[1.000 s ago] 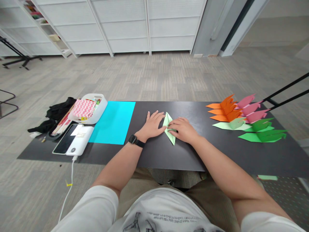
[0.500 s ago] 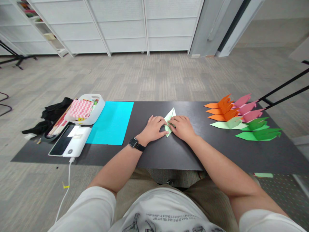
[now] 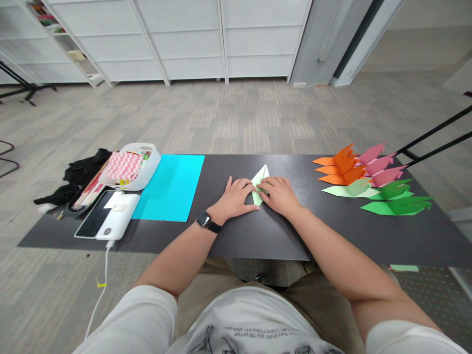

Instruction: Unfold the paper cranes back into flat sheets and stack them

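A pale green folded paper [image 3: 262, 173], diamond-shaped, lies flat on the dark table [image 3: 228, 236] in front of me. My left hand [image 3: 238, 197] rests at its left edge, fingertips on the paper, thumb stretched out near the lower tip, fingers spread. From the right, my right hand [image 3: 278, 194] presses on the middle of the paper with its fingers bent and close together. The fingers cover the paper's central part.
Folded orange [image 3: 342, 167], pink [image 3: 385, 172], pale green and green paper [image 3: 396, 205] figures stand at the right. At the left are blue paper [image 3: 171, 189], a white basket [image 3: 151, 169], a phone, a white power bank [image 3: 118, 216] with cable, pencils and black cloth.
My left thumb has slid slightly down and right, to the paper's lower tip. The right hand has barely moved and stays on the paper.
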Available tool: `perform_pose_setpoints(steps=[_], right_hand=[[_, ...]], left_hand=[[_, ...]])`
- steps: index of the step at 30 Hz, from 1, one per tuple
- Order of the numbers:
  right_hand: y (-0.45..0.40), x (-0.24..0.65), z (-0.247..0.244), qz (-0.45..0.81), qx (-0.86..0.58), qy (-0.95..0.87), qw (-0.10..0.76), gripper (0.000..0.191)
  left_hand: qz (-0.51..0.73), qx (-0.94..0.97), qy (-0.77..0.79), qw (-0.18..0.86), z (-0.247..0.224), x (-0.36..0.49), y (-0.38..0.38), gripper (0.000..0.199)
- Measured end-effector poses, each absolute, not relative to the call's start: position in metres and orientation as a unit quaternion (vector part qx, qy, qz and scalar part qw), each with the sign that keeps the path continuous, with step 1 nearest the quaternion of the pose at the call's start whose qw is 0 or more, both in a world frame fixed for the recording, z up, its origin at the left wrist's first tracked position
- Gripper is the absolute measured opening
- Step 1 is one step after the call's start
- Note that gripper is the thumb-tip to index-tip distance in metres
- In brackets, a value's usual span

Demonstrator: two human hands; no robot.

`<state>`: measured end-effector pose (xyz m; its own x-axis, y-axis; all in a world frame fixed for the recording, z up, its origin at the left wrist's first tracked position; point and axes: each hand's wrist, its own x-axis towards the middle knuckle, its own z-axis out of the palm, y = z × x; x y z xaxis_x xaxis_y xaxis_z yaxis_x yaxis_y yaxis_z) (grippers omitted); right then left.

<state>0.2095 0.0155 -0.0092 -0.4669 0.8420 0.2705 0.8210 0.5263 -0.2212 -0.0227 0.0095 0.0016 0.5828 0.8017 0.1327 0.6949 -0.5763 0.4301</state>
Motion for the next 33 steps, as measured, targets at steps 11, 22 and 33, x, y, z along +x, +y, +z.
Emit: perform_pose_setpoints(steps=[11, 22, 33], right_hand=[[0.017, 0.219, -0.006, 0.055, -0.426, -0.886, 0.177, 0.030], [0.017, 0.222, -0.004, 0.112, -0.370, -0.897, 0.214, 0.032], [0.022, 0.230, -0.008, 0.118, -0.388, -0.881, 0.243, 0.021]], left_hand=[[0.214, 0.846, 0.457, 0.170, 0.011, -0.028, 0.012, 0.036], [0.190, 0.857, 0.450, 0.166, 0.000, -0.027, 0.016, 0.036], [0.166, 0.868, 0.439, 0.162, -0.003, -0.026, 0.007, 0.068]])
